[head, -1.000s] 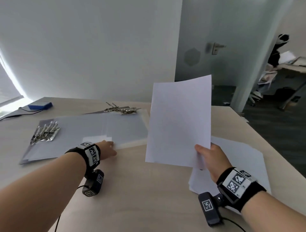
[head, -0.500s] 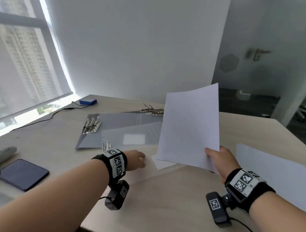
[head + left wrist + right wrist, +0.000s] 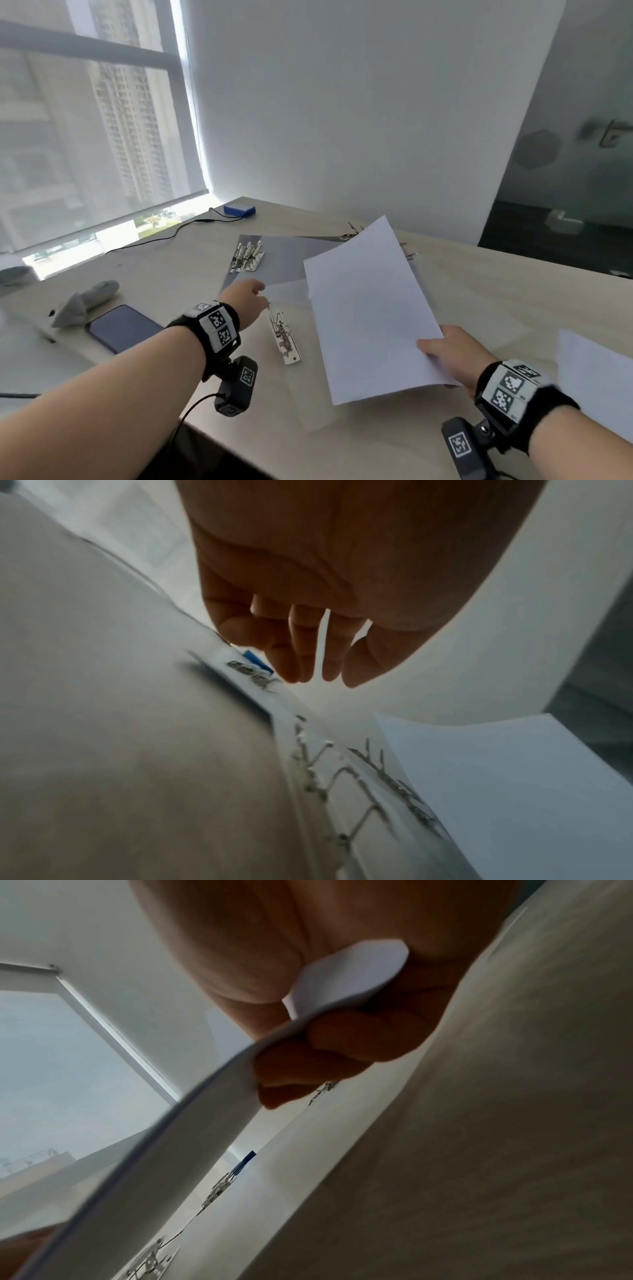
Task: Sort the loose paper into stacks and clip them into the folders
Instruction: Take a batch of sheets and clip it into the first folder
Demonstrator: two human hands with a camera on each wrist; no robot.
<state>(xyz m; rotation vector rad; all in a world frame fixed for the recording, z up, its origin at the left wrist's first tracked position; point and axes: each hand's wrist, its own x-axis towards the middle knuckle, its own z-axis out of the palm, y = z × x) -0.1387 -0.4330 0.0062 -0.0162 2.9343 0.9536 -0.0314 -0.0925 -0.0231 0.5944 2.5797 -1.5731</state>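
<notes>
**Operator:** Since half a second ago, my left hand (image 3: 247, 297) has slid away from the near edge of the clear folder (image 3: 291, 298) up to its metal clip (image 3: 283, 337), and the sheet has dropped lower and flatter.

**Observer:** What does the head view give you?

**Operator:** My right hand (image 3: 452, 356) pinches the paper stack (image 3: 368, 310) at its near right corner and holds it tilted above the clear folder. The left fingertips sit at the raised lever of the clip. A grey folder (image 3: 291, 255) lies just behind, and more loose paper (image 3: 596, 377) waits at the right.

**Observer:** Left wrist?

**Operator:** Blurred. The left fingers (image 3: 294, 653) hang loosely bent, with gaps between them; I see nothing gripped. Wire clip parts (image 3: 342, 777) run below, and the sheet's edge (image 3: 514, 791) is beside them.

**Observer:** Right wrist?

**Operator:** Thumb above and fingers (image 3: 342, 1047) below are clamped on the sheets' corner (image 3: 349, 972).

**Observer:** Which step?

**Operator:** I judge it to be loading this stack. Next, I need the lever held up, then the paper's edge slid under it squarely before release.
</notes>
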